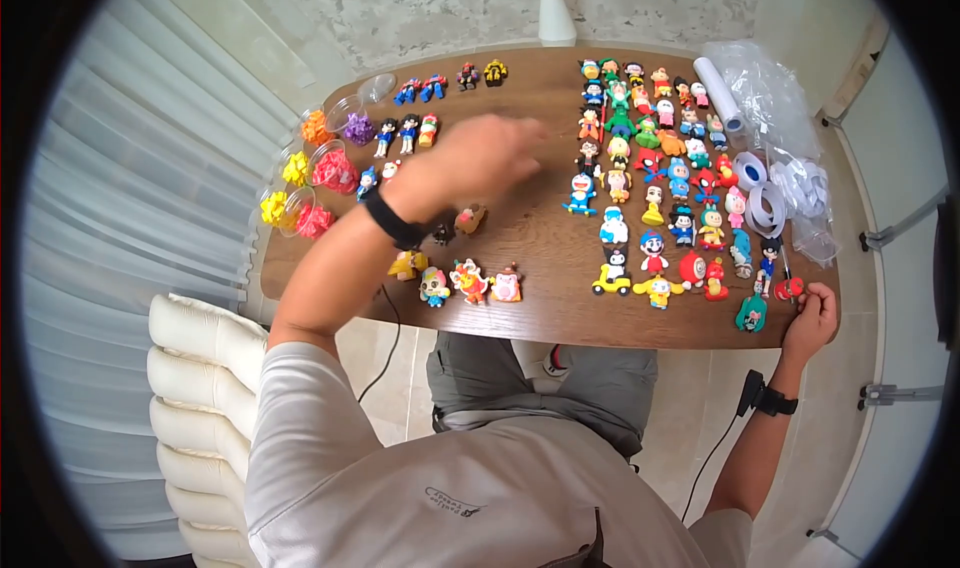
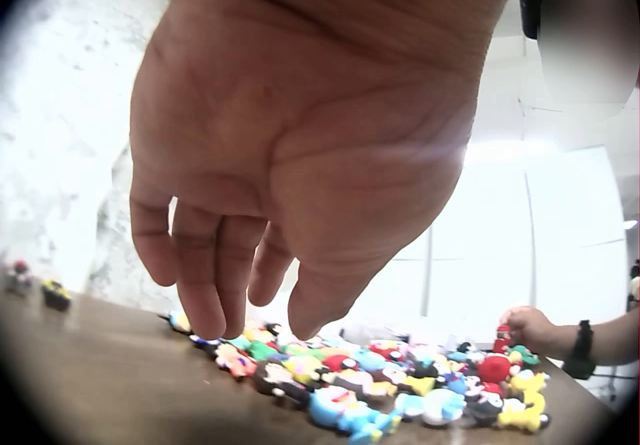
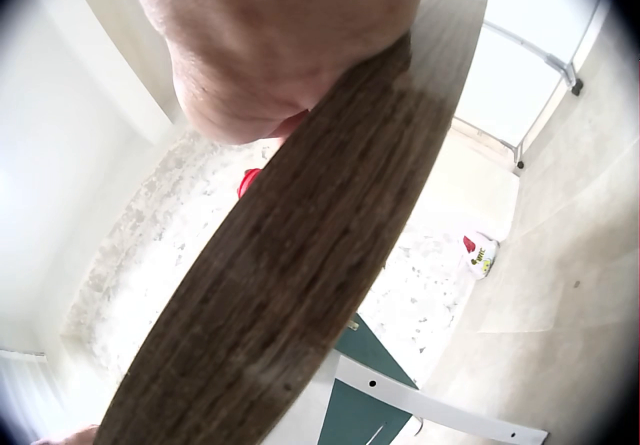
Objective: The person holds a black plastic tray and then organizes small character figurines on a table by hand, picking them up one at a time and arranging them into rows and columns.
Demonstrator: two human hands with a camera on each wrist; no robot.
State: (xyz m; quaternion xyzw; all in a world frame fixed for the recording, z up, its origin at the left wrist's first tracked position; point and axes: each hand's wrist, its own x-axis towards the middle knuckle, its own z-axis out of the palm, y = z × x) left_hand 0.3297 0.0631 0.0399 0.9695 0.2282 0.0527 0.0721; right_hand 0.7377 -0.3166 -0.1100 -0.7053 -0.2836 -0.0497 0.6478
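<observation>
My left hand (image 1: 500,153), blurred in the head view, hangs over the middle of the table between two groups of small toy figures. In the left wrist view its loosely bent fingers (image 2: 205,305) point down, with nothing in them. Nearest on its right are a Doraemon figure (image 1: 581,194) and a dark-haired figure (image 1: 588,155). At the table's right front corner, my right hand (image 1: 820,316) pinches a small red object (image 1: 789,288), whose kind is unclear. A teal figure tag (image 1: 751,314) lies beside that hand.
Several rows of figures fill the table's right half. Behind them lie a white roll (image 1: 720,96), tape rolls (image 1: 767,209) and clear plastic bags (image 1: 765,88). Cups of yellow, orange, purple and pink pieces (image 1: 334,170) stand at the left edge. Robot figures (image 1: 433,87) stand at the back.
</observation>
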